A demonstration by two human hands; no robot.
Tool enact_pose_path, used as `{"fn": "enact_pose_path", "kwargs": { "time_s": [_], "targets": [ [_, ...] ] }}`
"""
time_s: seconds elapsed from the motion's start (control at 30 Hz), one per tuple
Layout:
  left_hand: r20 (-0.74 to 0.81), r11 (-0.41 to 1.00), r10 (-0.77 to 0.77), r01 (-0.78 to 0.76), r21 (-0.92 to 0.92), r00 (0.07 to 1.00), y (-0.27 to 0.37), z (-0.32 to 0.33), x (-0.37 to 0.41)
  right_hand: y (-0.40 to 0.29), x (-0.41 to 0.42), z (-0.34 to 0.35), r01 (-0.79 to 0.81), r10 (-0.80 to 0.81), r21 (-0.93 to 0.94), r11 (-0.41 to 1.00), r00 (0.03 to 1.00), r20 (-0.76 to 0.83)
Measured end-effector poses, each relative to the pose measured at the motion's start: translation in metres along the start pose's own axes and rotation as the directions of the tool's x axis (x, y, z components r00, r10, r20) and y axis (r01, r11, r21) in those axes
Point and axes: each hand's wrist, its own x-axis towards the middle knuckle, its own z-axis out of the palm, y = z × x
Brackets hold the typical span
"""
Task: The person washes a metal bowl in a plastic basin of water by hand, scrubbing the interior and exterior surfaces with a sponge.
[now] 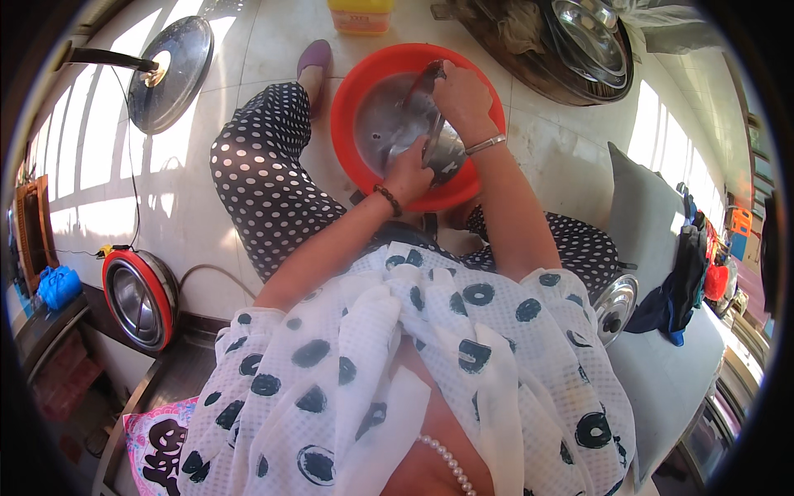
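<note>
A red plastic basin (347, 124) holding greyish, cloudy water stands on the tiled floor between my legs. My left hand (410, 170), with a beaded bracelet at the wrist, is closed on the near rim of a metal vessel (451, 152) tilted inside the basin. My right hand (462, 98), wearing a metal bangle, is over the basin's right part, its fingers curled around a dark, wet object (428, 80), perhaps a cloth or scrubber; its kind is unclear. The vessel's lower part is hidden by the water and my hands.
A yellow-lidded plastic tub (361, 17) is beyond the basin. Metal bowls (589, 40) sit in a large round container at upper right. A round black base with a pole (170, 74) stands at upper left. A metal lid (616, 310) leans by the grey seat (664, 366) at right.
</note>
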Motion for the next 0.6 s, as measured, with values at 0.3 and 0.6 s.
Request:
{"fn": "enact_pose_path", "kwargs": {
  "time_s": [0.3, 0.6],
  "targets": [
    [-0.078, 0.997, -0.011, 0.005, -0.076, 0.997, 0.007, -0.003, -0.002, -0.032, -0.029, -0.007, 0.043, -0.038, 0.038, 0.998, 0.990, -0.136],
    [-0.078, 0.941, 0.311, -0.295, 0.167, 0.947, -0.003, -0.011, 0.005, -0.047, -0.071, 0.002, 0.223, -0.209, 0.040, 0.974, 0.955, -0.212]
  ]
}}
